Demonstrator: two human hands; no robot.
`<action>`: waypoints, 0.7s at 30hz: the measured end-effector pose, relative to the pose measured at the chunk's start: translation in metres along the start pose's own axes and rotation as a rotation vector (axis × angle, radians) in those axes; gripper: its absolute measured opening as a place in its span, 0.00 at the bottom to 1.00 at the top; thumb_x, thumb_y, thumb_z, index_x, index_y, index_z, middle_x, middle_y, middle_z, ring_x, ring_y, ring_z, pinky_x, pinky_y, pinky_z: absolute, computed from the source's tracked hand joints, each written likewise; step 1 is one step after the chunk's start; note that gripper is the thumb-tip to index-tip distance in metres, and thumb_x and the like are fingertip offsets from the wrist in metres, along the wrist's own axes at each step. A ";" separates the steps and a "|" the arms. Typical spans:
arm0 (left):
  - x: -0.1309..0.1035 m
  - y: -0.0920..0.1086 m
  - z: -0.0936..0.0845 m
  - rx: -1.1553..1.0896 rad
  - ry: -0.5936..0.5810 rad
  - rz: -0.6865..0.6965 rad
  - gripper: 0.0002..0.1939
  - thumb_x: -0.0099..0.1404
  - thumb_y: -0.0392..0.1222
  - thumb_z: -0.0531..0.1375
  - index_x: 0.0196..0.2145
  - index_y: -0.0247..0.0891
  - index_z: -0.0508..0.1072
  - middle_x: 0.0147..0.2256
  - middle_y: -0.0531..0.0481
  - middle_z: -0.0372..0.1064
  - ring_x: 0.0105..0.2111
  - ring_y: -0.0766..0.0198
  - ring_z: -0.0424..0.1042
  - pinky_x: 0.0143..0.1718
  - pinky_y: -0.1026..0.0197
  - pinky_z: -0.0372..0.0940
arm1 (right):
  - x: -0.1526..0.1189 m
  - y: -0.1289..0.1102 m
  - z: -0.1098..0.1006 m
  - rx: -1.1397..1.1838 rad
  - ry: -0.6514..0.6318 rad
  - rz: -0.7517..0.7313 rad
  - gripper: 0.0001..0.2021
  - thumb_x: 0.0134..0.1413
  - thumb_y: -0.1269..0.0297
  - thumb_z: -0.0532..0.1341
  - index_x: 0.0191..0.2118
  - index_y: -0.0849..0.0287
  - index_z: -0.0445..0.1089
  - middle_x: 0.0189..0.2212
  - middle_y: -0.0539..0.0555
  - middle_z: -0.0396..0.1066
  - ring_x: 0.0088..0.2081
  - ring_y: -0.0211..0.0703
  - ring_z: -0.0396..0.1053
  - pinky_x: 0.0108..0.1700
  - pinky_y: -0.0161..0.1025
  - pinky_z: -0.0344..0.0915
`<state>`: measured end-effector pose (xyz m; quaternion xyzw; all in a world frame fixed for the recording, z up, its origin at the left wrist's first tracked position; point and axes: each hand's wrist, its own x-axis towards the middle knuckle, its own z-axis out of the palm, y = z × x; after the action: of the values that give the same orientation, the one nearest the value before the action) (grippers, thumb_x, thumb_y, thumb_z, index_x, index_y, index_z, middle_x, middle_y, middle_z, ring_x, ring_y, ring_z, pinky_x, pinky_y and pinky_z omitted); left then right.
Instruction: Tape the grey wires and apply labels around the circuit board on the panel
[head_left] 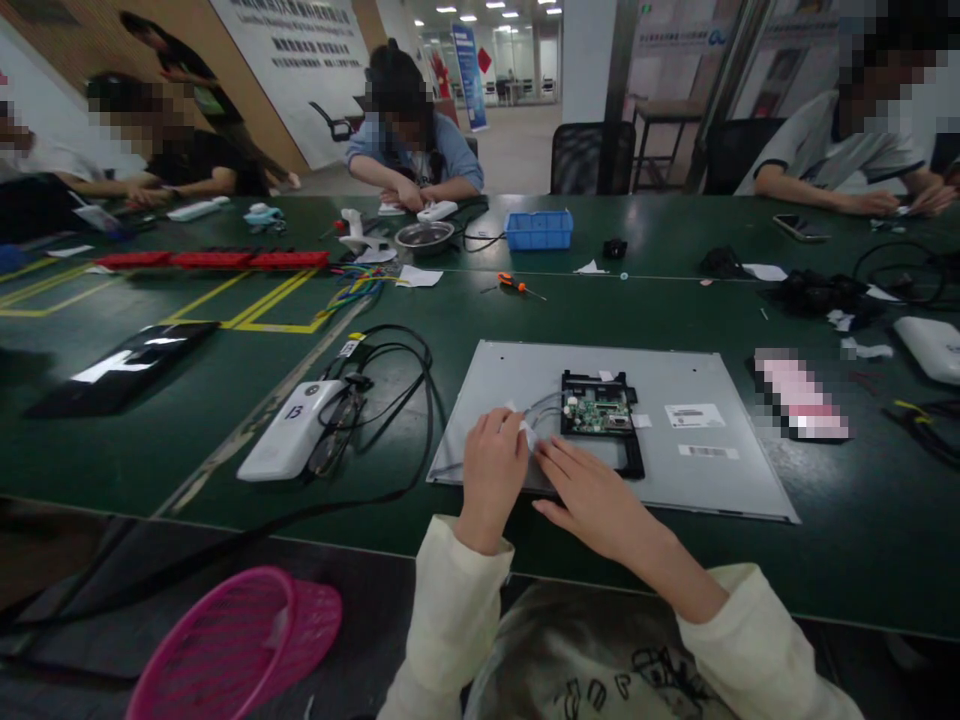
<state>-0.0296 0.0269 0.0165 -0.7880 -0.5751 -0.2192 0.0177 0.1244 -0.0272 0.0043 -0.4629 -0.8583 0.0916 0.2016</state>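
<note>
A flat silvery-grey panel (705,400) lies on the green table in front of me. On it sits a black plastic frame (635,458) with a green circuit board (600,412), and thin grey wires (541,408) run left from the board. My left hand (493,470) is over the panel's left part, its fingers curled around a small white strip (529,434) that looks like tape. Beside it, my right hand (592,495) lies with fingers stretched and thumb apart, fingertips near the strip and the wires. What is under the fingertips is hidden.
Left of the panel are a white power bank (289,430) and looped black cables (420,370). An orange screwdriver (514,283) and a blue basket (538,231) lie beyond; a pink phone (801,393) is at right. Below the table edge stands a pink basket (285,590). Several people sit around.
</note>
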 end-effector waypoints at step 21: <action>-0.018 0.003 0.018 -0.063 0.023 -0.127 0.20 0.66 0.36 0.52 0.55 0.35 0.61 0.55 0.38 0.65 0.55 0.53 0.66 0.55 0.48 0.61 | -0.005 -0.001 0.012 0.083 0.071 0.015 0.24 0.60 0.65 0.55 0.61 0.64 0.58 0.60 0.61 0.61 0.62 0.51 0.56 0.61 0.52 0.60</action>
<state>-0.0249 0.0149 -0.0055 -0.7473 -0.6166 -0.2471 -0.0144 0.1210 -0.0311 -0.0072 -0.4636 -0.8425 0.1121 0.2505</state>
